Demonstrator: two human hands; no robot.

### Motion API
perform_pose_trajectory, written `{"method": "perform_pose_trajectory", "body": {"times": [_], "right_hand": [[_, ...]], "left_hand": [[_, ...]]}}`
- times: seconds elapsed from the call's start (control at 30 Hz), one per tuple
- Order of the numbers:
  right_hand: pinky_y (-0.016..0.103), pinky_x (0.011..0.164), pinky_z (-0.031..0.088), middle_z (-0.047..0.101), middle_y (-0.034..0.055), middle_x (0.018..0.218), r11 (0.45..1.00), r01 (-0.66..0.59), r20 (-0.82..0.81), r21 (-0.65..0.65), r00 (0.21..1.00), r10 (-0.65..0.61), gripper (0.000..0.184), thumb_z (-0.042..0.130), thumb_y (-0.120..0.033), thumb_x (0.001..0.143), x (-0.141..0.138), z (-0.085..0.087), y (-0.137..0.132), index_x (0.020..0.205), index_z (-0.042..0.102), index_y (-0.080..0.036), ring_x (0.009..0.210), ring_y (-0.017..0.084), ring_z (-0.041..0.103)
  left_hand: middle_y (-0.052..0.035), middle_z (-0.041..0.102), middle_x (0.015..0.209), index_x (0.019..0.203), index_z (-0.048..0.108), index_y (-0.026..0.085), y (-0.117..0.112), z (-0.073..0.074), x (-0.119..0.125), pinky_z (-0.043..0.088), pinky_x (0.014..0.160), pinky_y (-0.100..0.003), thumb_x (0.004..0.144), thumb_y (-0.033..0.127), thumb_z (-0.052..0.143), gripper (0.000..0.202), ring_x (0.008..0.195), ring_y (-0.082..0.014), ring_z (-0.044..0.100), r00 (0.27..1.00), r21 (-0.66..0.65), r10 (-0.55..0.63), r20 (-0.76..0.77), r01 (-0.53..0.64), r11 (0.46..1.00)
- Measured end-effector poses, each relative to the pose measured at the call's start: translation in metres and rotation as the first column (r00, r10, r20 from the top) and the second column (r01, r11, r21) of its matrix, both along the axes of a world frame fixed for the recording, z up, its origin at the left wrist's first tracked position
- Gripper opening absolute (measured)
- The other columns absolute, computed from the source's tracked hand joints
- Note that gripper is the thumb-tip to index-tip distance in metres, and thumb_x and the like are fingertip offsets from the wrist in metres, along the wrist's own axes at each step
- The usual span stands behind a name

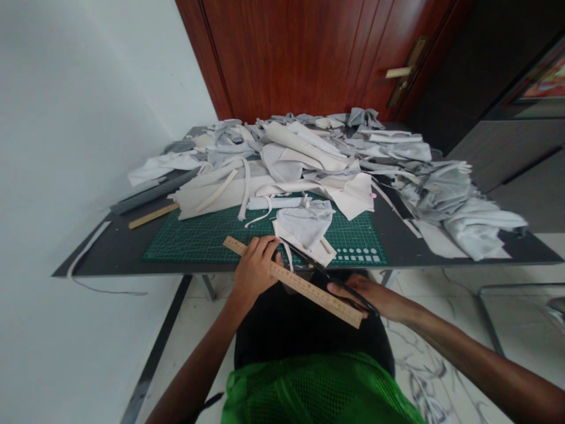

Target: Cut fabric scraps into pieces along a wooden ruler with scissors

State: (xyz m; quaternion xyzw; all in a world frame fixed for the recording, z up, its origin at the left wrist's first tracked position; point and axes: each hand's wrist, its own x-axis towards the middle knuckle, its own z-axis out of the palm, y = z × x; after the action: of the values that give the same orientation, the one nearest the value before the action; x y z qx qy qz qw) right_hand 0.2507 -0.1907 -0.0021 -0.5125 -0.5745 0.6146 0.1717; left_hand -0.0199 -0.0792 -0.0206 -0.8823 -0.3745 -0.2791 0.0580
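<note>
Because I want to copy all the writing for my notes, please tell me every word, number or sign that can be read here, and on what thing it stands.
On the ruler: number marks along its edge, too small and blurred to read.
On the cutting mat: grid lines and a row of small white shapes, but no readable words or numbers.
No other text can be read.
</note>
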Motion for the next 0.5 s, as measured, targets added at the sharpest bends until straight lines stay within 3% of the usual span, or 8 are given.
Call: {"method": "perform_pose_trajectory", "body": {"times": [0.5], "right_hand": [[0.025, 0.047, 0.029, 0.044, -0.0040, 0.046, 1.000, -0.009, 0.013, 0.022, 1.000, 0.009, 0.071, 0.045, -0.076, 0.097, 0.002, -0.009, 0.000, 0.055, 0.048, -0.020, 0.043, 0.008, 0.037]], "left_hand": [[-0.0133, 0.067, 0.121, 0.117, 0.068, 0.017, 0.002, 0.000, -0.001, 0.054, 0.097, -0.047, 0.096, 0.018, 0.054, 0.026, 0.109, -0.0305, 0.060, 1.000, -0.030, -0.015, -0.025, 0.014, 0.999]]}}
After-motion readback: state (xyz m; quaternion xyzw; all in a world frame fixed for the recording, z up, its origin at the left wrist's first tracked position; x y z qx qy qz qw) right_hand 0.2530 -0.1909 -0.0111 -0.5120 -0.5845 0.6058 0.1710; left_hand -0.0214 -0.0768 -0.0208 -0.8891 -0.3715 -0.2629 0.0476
